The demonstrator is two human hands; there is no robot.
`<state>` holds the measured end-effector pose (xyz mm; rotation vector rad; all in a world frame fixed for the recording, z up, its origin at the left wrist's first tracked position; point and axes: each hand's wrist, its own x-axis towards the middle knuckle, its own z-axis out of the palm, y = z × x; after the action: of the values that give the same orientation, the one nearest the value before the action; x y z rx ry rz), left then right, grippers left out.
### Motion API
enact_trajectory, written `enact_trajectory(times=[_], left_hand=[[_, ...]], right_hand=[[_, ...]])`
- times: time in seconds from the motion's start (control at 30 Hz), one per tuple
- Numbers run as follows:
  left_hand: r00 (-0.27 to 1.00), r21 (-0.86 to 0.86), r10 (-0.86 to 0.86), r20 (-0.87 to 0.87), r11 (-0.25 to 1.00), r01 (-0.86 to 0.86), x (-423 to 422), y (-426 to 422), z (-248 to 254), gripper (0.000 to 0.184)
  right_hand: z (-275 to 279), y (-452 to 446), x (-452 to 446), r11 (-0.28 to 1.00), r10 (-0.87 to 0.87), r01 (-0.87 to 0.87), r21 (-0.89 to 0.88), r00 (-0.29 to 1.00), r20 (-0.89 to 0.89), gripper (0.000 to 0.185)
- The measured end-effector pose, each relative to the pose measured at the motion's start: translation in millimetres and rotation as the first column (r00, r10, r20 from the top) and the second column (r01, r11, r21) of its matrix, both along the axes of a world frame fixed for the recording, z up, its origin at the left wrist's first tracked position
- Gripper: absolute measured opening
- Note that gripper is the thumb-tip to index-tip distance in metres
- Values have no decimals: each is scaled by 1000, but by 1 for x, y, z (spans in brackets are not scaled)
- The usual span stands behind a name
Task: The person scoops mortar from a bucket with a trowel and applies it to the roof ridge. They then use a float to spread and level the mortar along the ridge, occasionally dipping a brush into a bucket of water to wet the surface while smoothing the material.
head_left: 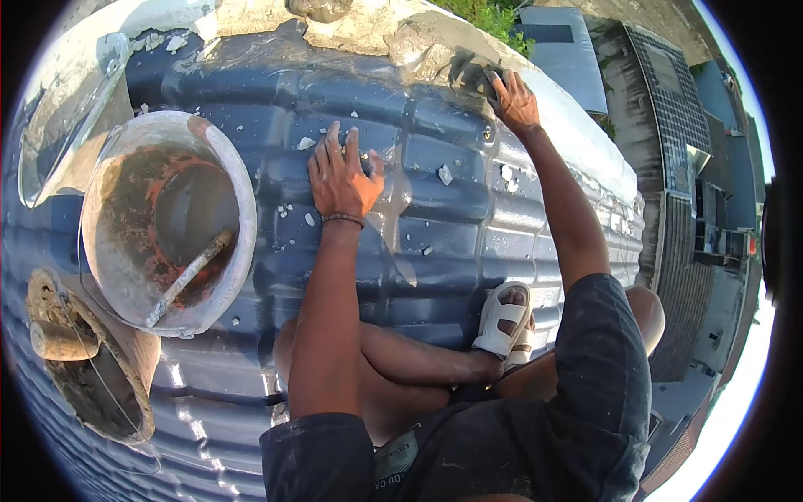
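Note:
My left hand (344, 177) rests with fingers spread on the dark blue roof tiles (439, 213), holding nothing I can see. A dark beaded band circles that wrist. Farther up and right, my right hand (516, 105) reaches to the grey mortar (431, 60) along the roof's edge. Its fingers are apart and partly bent, with the thumb side in shade. A dark patch beside them looks like the hand's shadow. To the left of my left hand stands a cement-stained bucket (242, 180), with a stick-like handle (191, 278) leaning inside it.
A cut plastic container (50, 167) stands beyond the bucket. Closer in lies another cut container (155, 356) with a wooden handle (63, 342) across it. Mortar crumbs (445, 175) dot the tiles. My sandaled feet (504, 318) are crossed on the roof. Neighbouring roofs (669, 75) lie beyond the right edge.

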<state>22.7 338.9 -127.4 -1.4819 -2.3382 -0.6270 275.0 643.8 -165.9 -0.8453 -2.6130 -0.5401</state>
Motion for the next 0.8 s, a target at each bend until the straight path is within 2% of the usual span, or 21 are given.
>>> enact_trajectory(times=[0.07, 0.13, 0.17, 0.2, 0.27, 0.3, 0.33, 0.37, 0.4, 0.47, 0.5, 0.53, 0.6, 0.63, 0.7, 0.8], left_hand=[[1000, 11, -16, -21, 1000, 16, -1, 0, -2, 42], [1000, 28, -9, -26, 1000, 10, 0, 1, -2, 42], [1000, 20, -9, -28, 1000, 9, 0, 1, -2, 42], [999, 14, -8, -32, 1000, 9, 0, 1, -1, 42], [999, 15, -7, -37, 1000, 8, -1, 1, 0, 42], [999, 11, -9, -40, 1000, 9, 0, 1, -1, 42], [999, 16, -16, -48, 1000, 17, 0, 1, -1, 42], [998, 16, -12, -53, 1000, 13, 1, 1, -2, 42], [998, 14, -11, -59, 1000, 12, 0, 1, -2, 42], [998, 16, -19, -65, 1000, 20, 0, 2, -1, 42], [998, 19, -13, -62, 1000, 14, 1, 1, -1, 42], [998, 20, -16, -60, 1000, 18, 1, 1, -1, 42], [998, 1, -13, -60, 1000, 13, 1, 1, 1, 42], [998, 6, -9, -58, 1000, 9, 2, 1, 1, 42], [999, 5, -18, -46, 1000, 18, 1, 0, 2, 43], [1000, -16, -5, -30, 1000, 5, 2, 0, 2, 43]], right_hand=[[19, 12, -1, 970, -227, 217, -112, 970, -88, 56], [31, 17, 1, 958, -284, 269, -104, 939, -192, 60], [34, 17, 1, 942, -314, 285, -180, 934, -167, 62], [27, 17, 2, 942, -314, 284, -179, 934, -170, 62], [4, 17, 5, 997, -47, 40, -65, 992, -113, 60], [20, 0, -5, 989, -24, 19, -147, 999, -32, 57], [15, 0, -11, 991, 0, 2, -132, 1000, 20, 55], [15, 4, -13, 991, -28, 28, -133, 1000, -1, 56], [18, 5, -18, 989, -58, 54, -136, 998, -22, 57], [15, 24, -27, 956, -241, 205, -209, 957, -161, 59], [29, 25, -33, 905, -350, 286, -315, 922, -167, 63], [29, 38, -36, 865, -447, 375, -333, 878, -171, 67], [35, 60, -36, 783, -540, 432, -448, 830, -142, 72], [41, 67, -34, 787, -536, 430, -443, 832, -143, 72], [48, 83, -34, 576, -680, 573, -583, 731, 47, 74], [41, 98, -43, 568, -696, 535, -626, 717, -19, 72]])
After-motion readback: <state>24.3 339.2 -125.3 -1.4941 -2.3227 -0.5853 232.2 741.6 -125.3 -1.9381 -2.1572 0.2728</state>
